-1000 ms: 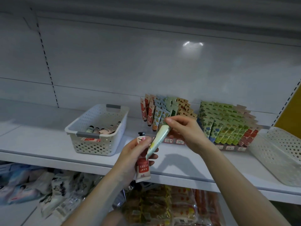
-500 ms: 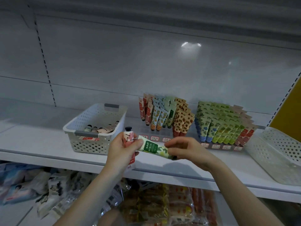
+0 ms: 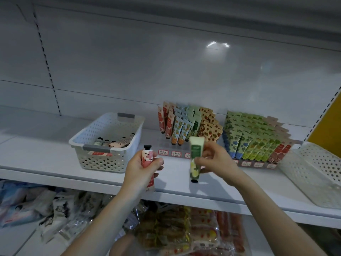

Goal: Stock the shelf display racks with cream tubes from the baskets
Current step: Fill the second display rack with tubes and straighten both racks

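A green cream tube (image 3: 195, 159) hangs near-vertical in the air, cap down and flat crimped end up, just in front of the half-filled display rack (image 3: 175, 153). The right hand (image 3: 215, 160) pinches its middle and is the hand nearer the rack. The green row seems to lie straight behind it, though the free slot is hidden. The left hand (image 3: 142, 169), left of the rack's front, grips a pink tube (image 3: 147, 157), cap up. Further left of the rack a white basket (image 3: 103, 160) sits on the white shelf (image 3: 46, 159); right of the rack stands a full rack (image 3: 256, 164).
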A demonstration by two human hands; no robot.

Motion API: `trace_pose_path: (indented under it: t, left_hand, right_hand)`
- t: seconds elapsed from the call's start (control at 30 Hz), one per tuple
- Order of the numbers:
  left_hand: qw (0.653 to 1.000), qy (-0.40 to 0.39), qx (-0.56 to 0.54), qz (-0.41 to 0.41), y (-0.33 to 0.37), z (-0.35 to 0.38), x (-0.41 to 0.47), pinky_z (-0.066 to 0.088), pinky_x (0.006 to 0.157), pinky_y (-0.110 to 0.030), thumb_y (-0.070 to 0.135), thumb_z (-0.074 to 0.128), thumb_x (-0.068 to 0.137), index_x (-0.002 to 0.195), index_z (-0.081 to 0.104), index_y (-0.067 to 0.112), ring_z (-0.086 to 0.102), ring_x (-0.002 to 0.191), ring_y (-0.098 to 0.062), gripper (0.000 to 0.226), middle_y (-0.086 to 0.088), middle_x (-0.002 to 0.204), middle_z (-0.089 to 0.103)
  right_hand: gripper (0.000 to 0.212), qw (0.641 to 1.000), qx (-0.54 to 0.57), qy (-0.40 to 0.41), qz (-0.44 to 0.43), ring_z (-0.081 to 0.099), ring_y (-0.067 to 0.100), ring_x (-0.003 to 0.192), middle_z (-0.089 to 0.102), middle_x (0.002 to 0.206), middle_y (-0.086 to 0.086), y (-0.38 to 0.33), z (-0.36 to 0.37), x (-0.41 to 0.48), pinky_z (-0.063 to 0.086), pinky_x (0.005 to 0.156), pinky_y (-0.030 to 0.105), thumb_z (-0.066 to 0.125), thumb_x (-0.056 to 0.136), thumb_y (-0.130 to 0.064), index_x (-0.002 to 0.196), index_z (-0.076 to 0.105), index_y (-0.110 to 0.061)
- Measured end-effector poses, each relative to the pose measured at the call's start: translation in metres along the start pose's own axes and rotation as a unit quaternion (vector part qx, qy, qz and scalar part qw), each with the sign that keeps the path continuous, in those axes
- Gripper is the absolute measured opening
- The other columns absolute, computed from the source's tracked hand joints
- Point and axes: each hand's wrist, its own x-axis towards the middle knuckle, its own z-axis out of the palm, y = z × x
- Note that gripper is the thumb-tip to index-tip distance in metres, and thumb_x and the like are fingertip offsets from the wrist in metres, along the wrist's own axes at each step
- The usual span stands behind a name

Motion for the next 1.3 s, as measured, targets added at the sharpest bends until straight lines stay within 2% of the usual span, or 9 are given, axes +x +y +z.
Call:
trace_pose_path:
  t: [0.13,0.3,0.4,0.5,0.67,0.77,0.87,1.0,1.3]
  left_hand:
    - [1.000,0.002,-0.001,-0.012,-0.003,-0.005,0.004,0.051,0.067,-0.026,0.006,0.065,0.084,0.084,0.058,0.017,0.065,0.074,-0.015,0.013,-0.004,0.079,0.065]
    - [1.000,0.007,0.000,-0.021,-0.006,-0.005,0.011,0.050,0.054,-0.016,0.009,0.065,0.085,0.085,0.058,0.015,0.056,0.060,-0.012,0.009,-0.004,0.071,0.059]
    - [1.000,0.003,0.008,-0.023,-0.006,-0.004,0.014,0.047,0.049,-0.011,0.014,0.064,0.087,0.088,0.058,0.015,0.054,0.060,-0.012,0.006,-0.005,0.070,0.057]
    - [0.999,-0.004,0.023,-0.027,-0.008,-0.005,0.017,0.047,0.056,-0.017,0.019,0.063,0.087,0.089,0.058,0.017,0.056,0.061,-0.012,0.006,-0.003,0.070,0.058]
    - [0.999,-0.007,0.026,-0.040,-0.013,-0.009,0.021,0.047,0.063,-0.023,0.020,0.063,0.087,0.093,0.059,0.016,0.056,0.065,-0.014,0.009,-0.005,0.074,0.059]
    - [0.999,-0.006,0.023,-0.043,-0.014,-0.011,0.023,0.046,0.060,-0.020,0.021,0.063,0.087,0.091,0.058,0.017,0.056,0.065,-0.013,0.007,-0.005,0.074,0.059]
    - [0.999,-0.007,0.018,-0.045,-0.015,-0.013,0.025,0.047,0.061,-0.020,0.021,0.063,0.087,0.090,0.058,0.018,0.056,0.065,-0.013,0.006,-0.004,0.074,0.059]
    - [0.999,-0.010,0.021,-0.048,-0.017,-0.014,0.026,0.048,0.065,-0.023,0.020,0.063,0.087,0.090,0.058,0.018,0.056,0.066,-0.014,0.006,-0.005,0.075,0.059]
    - [0.998,-0.014,0.034,-0.048,-0.020,-0.014,0.027,0.045,0.060,-0.019,0.021,0.061,0.088,0.089,0.058,0.018,0.056,0.067,-0.013,0.005,-0.006,0.075,0.058]
  right_hand:
    - [0.031,0.992,0.046,0.119,0.003,0.065,0.025,0.081,0.062,0.092,0.010,-0.004,-0.019,0.024,0.058,0.072,0.036,0.060,0.084,0.000,0.112,0.048,-0.006]
    - [0.026,0.974,-0.048,0.221,-0.010,0.055,0.025,0.066,0.062,0.080,0.028,-0.015,-0.037,0.069,0.051,0.068,0.042,0.053,0.090,-0.017,0.093,0.060,0.008]
    - [0.024,0.969,-0.086,0.230,-0.019,0.057,0.026,0.067,0.059,0.074,0.017,-0.025,-0.041,0.092,0.048,0.062,0.034,0.053,0.091,-0.019,0.084,0.060,0.003]
    - [0.018,0.963,-0.118,0.242,-0.016,0.063,0.028,0.073,0.065,0.082,0.014,-0.032,-0.041,0.112,0.054,0.068,0.039,0.057,0.089,-0.015,0.100,0.064,-0.002]
    - [0.024,0.952,-0.180,0.248,-0.009,0.062,0.046,0.081,0.063,0.095,0.035,-0.028,-0.029,0.130,0.054,0.074,0.050,0.053,0.085,-0.002,0.096,0.061,0.017]
    - [0.020,0.954,-0.199,0.223,0.001,0.048,0.025,0.058,0.054,0.074,0.036,-0.024,-0.020,0.133,0.040,0.056,0.028,0.049,0.084,0.002,0.079,0.061,0.017]
    - [0.034,0.952,-0.227,0.205,0.015,0.043,0.020,0.051,0.047,0.057,0.014,-0.022,-0.017,0.136,0.034,0.050,0.022,0.048,0.087,0.002,0.053,0.052,-0.002]
    - [0.026,0.954,-0.232,0.190,0.010,0.064,0.040,0.078,0.062,0.074,0.030,-0.020,-0.014,0.140,0.052,0.066,0.038,0.049,0.089,0.000,0.068,0.062,0.009]
    - [0.030,0.945,-0.269,0.184,0.017,0.045,0.018,0.053,0.054,0.069,0.015,-0.014,-0.010,0.147,0.035,0.049,0.023,0.045,0.093,-0.004,0.064,0.054,-0.003]
